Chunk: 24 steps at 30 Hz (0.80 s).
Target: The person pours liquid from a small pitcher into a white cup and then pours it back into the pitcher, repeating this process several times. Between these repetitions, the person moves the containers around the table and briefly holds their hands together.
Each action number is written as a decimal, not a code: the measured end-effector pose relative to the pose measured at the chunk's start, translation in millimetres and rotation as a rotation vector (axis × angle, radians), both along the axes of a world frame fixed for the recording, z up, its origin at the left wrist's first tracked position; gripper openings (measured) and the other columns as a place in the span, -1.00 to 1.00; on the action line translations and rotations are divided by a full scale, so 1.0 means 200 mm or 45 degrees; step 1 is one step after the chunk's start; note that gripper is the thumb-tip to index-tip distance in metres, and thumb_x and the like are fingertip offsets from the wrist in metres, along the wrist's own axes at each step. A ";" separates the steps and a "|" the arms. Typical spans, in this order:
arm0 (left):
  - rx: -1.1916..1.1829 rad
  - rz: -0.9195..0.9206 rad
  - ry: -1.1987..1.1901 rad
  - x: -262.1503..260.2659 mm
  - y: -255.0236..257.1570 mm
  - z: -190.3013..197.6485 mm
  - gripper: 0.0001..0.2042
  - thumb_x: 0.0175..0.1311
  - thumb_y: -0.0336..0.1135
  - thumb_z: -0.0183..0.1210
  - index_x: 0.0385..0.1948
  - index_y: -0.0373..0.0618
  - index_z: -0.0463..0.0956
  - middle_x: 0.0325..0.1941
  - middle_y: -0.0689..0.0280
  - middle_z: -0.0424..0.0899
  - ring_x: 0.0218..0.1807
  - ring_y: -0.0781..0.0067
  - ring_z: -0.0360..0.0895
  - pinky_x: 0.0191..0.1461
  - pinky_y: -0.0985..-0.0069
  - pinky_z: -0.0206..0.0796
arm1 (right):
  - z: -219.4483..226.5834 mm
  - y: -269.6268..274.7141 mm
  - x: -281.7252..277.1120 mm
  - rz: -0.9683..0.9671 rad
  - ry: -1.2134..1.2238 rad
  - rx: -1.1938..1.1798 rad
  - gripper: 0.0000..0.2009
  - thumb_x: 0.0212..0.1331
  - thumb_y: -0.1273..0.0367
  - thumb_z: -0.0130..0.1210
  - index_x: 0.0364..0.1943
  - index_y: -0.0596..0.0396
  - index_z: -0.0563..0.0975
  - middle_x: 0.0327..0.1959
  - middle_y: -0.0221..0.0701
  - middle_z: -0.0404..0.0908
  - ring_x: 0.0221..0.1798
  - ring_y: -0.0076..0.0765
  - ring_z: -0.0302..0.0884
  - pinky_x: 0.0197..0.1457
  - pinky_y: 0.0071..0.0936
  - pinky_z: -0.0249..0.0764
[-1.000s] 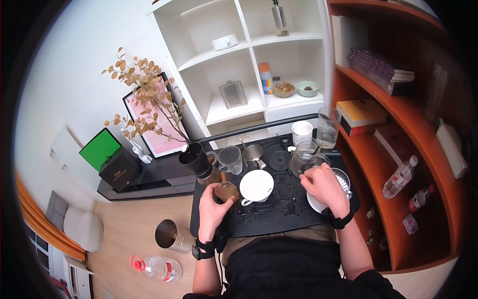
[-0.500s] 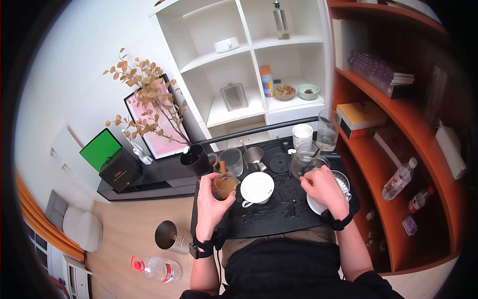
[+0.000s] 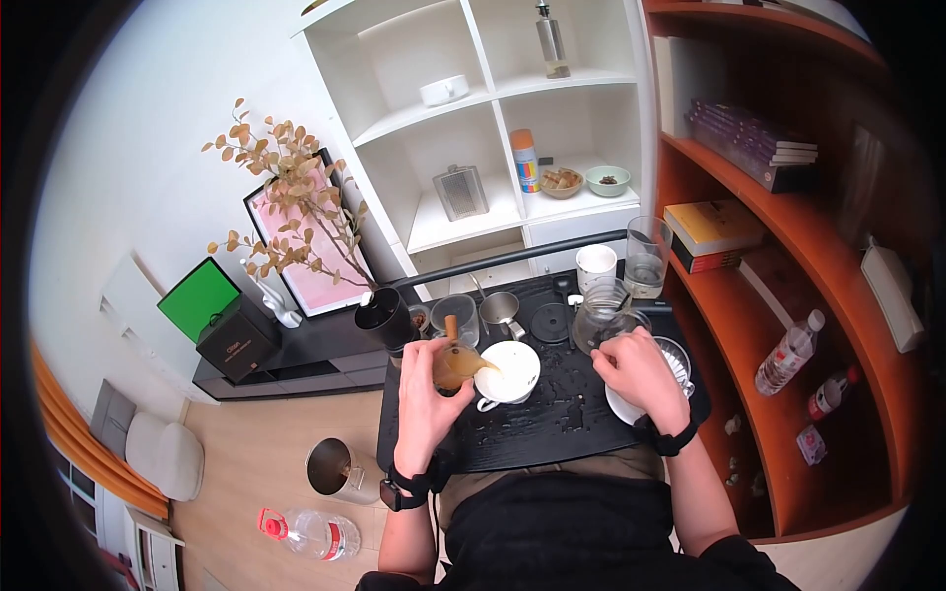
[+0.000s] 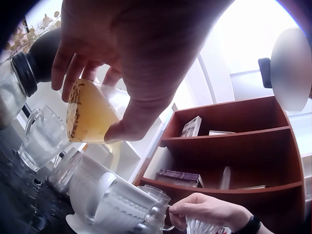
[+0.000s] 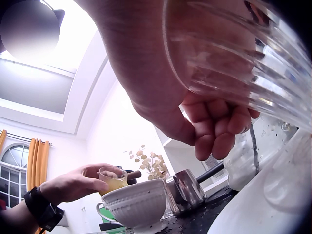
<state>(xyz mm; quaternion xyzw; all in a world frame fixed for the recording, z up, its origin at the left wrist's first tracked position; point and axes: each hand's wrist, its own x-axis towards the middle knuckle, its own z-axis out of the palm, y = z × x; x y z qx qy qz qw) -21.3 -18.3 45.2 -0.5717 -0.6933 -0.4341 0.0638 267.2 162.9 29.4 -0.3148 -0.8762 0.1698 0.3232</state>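
Note:
My left hand (image 3: 424,394) grips a small glass pitcher (image 4: 92,112) with a wooden handle, thumb on one side and fingers on the other. The pitcher is tilted, and a thin stream of yellow-brown liquid runs from it into the white cup (image 3: 507,372); dark specks cling to its wall. This cup stands upright on the wet black tray table (image 3: 512,433). Loosely curled, my right hand (image 3: 641,374) hangs beside a ribbed clear glass (image 5: 229,63) on a white saucer (image 3: 623,406). Just beyond its fingers stands a glass server (image 3: 594,323). Nothing shows between the fingers.
Along the back are a glass mug (image 3: 453,313), a steel cup (image 3: 501,310), a black disc (image 3: 550,322), a white cup (image 3: 597,264) and a tall glass (image 3: 648,258). A dark grinder (image 3: 382,317) stands left. A wooden bookcase (image 3: 788,246) is at the right.
My left hand has raised the glass pitcher from beside the white cup and tipped it rightward over the rim; liquid now flows. The right hand stays where it was.

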 end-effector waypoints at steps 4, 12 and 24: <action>0.001 -0.012 0.027 0.01 0.00 0.00 -0.33 0.13 -0.48 0.56 0.37 -0.13 0.59 0.25 0.09 0.57 0.30 -0.04 0.65 0.41 0.14 0.57 | 0.00 0.00 0.00 0.001 0.005 0.012 -0.64 0.46 0.33 0.28 -0.50 0.32 0.72 -0.48 0.06 0.71 -0.30 0.32 0.67 0.22 -0.01 0.57; -0.031 0.016 0.173 0.02 0.01 0.02 -0.32 0.10 -0.51 0.53 0.38 -0.12 0.61 0.27 0.08 0.55 0.33 -0.06 0.61 0.46 0.14 0.53 | -0.01 0.01 0.00 0.003 -0.021 -0.005 -0.64 0.46 0.31 0.29 -0.48 0.31 0.72 -0.47 0.03 0.71 -0.30 0.29 0.64 0.18 -0.03 0.53; -0.086 0.017 0.472 0.06 0.02 0.06 -0.30 0.09 -0.56 0.49 0.42 -0.09 0.64 0.33 0.04 0.55 0.38 -0.11 0.54 0.48 0.04 0.42 | -0.02 0.01 0.00 0.003 -0.007 -0.003 -0.65 0.46 0.31 0.29 -0.47 0.31 0.73 -0.48 0.03 0.71 -0.30 0.28 0.66 0.17 -0.05 0.53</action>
